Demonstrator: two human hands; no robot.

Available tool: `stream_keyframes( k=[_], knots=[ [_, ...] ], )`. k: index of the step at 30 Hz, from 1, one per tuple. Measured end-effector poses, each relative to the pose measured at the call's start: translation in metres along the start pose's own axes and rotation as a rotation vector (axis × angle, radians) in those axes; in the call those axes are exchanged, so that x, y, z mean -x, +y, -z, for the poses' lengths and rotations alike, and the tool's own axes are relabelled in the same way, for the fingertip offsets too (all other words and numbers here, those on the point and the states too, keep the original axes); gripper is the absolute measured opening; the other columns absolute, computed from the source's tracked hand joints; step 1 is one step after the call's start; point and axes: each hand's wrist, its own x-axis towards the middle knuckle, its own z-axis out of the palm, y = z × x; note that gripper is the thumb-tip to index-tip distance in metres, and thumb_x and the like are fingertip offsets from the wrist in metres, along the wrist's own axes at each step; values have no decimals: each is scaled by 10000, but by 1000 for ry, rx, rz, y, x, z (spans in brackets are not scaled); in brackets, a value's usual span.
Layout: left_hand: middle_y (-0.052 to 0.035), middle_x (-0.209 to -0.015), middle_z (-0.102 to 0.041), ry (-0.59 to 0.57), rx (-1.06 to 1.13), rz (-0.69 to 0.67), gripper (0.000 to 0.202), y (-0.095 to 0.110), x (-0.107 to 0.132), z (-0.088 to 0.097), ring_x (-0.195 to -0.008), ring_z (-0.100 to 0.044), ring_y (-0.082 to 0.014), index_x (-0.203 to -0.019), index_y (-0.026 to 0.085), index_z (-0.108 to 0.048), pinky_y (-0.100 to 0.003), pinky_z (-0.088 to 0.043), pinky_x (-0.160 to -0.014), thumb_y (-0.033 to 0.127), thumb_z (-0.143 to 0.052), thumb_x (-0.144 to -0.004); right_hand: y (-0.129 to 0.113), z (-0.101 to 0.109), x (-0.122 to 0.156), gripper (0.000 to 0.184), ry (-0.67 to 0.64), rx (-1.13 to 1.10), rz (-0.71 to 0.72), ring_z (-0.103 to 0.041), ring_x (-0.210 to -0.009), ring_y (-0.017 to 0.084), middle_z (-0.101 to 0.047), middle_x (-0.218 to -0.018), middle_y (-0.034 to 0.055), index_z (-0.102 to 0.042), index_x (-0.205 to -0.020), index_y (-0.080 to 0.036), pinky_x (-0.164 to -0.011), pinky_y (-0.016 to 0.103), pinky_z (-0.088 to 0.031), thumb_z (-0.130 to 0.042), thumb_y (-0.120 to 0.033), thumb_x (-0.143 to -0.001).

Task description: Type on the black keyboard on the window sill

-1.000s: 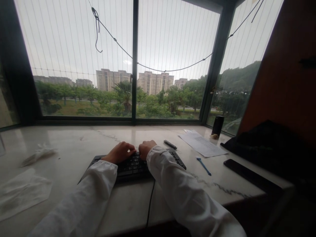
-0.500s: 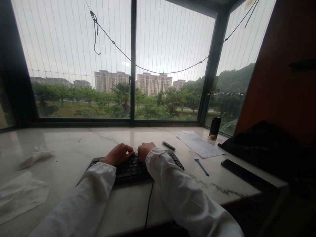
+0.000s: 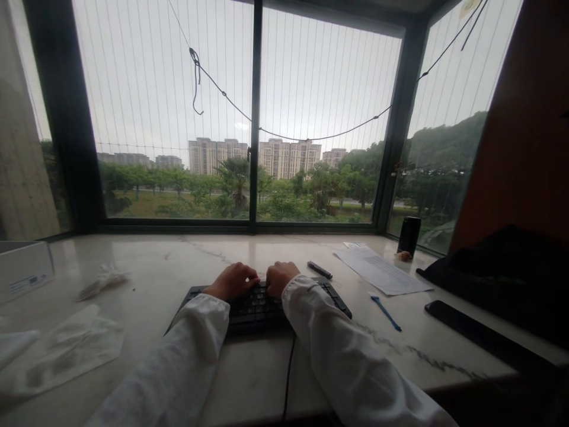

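Observation:
A black keyboard [image 3: 254,308] lies on the marble-patterned surface, its cable running toward me. Over its far left half is my left hand [image 3: 233,281], thumb and forefinger pinched together near the back row of keys. Close beside it, my right hand [image 3: 281,279] is closed like a fist over the keyboard's far edge, fingers pointing down. Whatever either hand grips is too small or hidden to make out. Both forearms are in white sleeves, and the right sleeve covers part of the keys. Just beyond the right hand rests a small dark bar-shaped object [image 3: 320,270].
To the right lie a blue stick-like tool [image 3: 386,313], printed paper sheets [image 3: 382,270], a long black object [image 3: 484,335] and dark cloth [image 3: 502,267]. A black cylinder [image 3: 409,236] stands by the window. Crumpled white material [image 3: 75,347] and a white box [image 3: 26,270] are at left.
The view has turned left and tilted up slightly, so the scene sits further right and lower and the white box shows. Both hands stay at the keyboard in nearly the same pose.

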Motion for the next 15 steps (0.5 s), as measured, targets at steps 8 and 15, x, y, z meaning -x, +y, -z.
stream_keyframes(
  k=[8,15],
  knots=[
    [-52,-793,-698,3,-37,8,288,1,0,2,-738,-617,-199,-832,265,-713,-269,-395,-652,406,-461,-831,-5,-1,1,299,48,-39,13,-640,-841,227,-690,-932,91,-714,-928,-258,-689,319,-459,-534,-349,-708],
    [-47,-816,-699,0,-16,53,288,0,1,2,-769,-617,-196,-823,267,-708,-272,-389,-681,429,-470,-820,-6,-1,0,298,71,-73,-30,-636,-844,224,-689,-934,78,-714,-934,-282,-684,317,-456,-514,-355,-725]
  ],
)
